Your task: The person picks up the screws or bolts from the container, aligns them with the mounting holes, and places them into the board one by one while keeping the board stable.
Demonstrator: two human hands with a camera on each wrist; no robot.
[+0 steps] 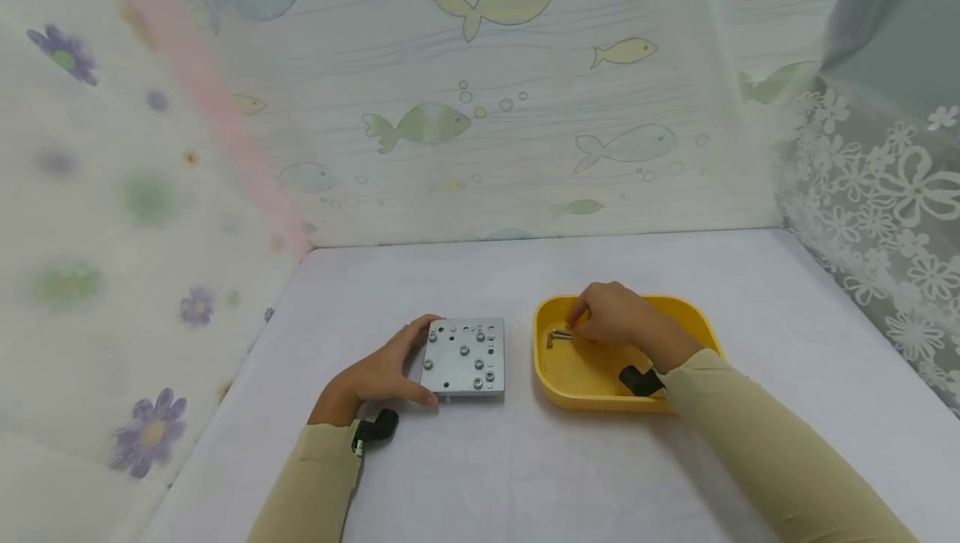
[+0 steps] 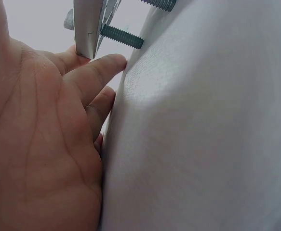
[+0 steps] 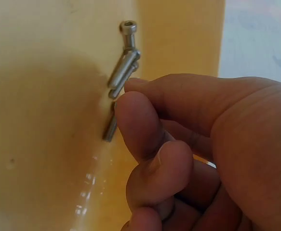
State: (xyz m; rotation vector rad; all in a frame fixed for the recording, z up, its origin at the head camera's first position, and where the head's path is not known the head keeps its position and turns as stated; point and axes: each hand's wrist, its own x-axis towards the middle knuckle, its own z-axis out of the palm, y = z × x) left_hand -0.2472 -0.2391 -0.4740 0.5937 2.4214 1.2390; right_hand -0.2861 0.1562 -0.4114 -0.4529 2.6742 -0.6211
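Steadying the plate, reaching for screws

We are holding the metal plate (image 1: 463,356) on the bench (image 1: 480,460) with our spread left hand (image 1: 378,375), while our right hand (image 1: 618,318) is curling its fingertips (image 3: 135,115) onto screws (image 3: 122,72) in the yellow tray (image 1: 555,389).

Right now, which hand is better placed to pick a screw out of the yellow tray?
The right hand. It is already inside the yellow tray, fingertips at the loose screws. The left hand rests against the metal plate, apart from the tray.
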